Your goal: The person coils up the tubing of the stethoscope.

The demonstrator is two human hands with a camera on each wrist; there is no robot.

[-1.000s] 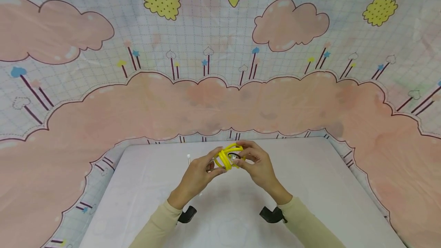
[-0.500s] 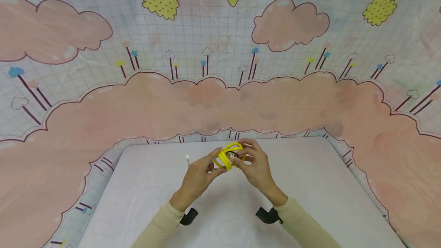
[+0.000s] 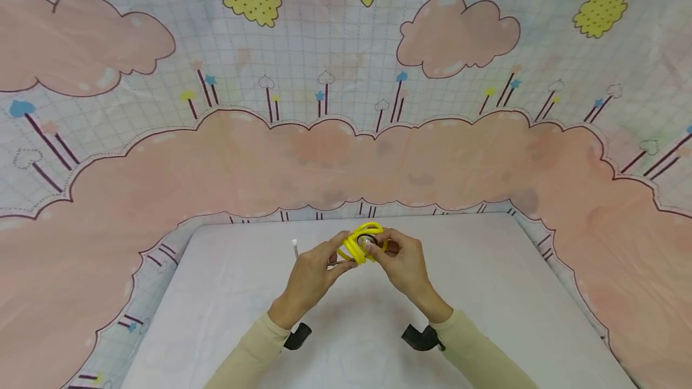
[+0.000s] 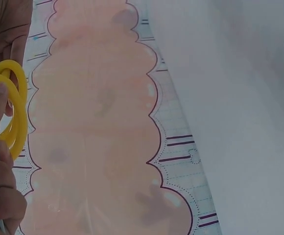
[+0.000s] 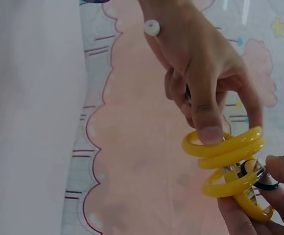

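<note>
A stethoscope with yellow tubing (image 3: 354, 249) wound in a coil is held up in both hands above the table. My left hand (image 3: 310, 272) grips the coil and its metal headset tubes from the left, thumb below and fingers above. One headset tube ends in a white ear tip (image 3: 294, 242), sticking up behind that hand; the right wrist view shows a white ear tip (image 5: 152, 28) too. On the other side, my right hand (image 3: 402, 263) pinches the metal chest piece with its black ring (image 5: 267, 186), against the coil. Part of the headset is hidden by my left hand.
Below the hands lies a white tabletop (image 3: 486, 293). A cloth (image 3: 346, 161) printed with clouds and stars hangs behind and around it. A black wrist mount (image 3: 421, 337) sits under the right wrist, another black mount (image 3: 297, 337) under the left.
My right fingers, earlier raised and spread over the coil, have drawn in lower around the chest piece. The left hand keeps its grip, nearly still.
</note>
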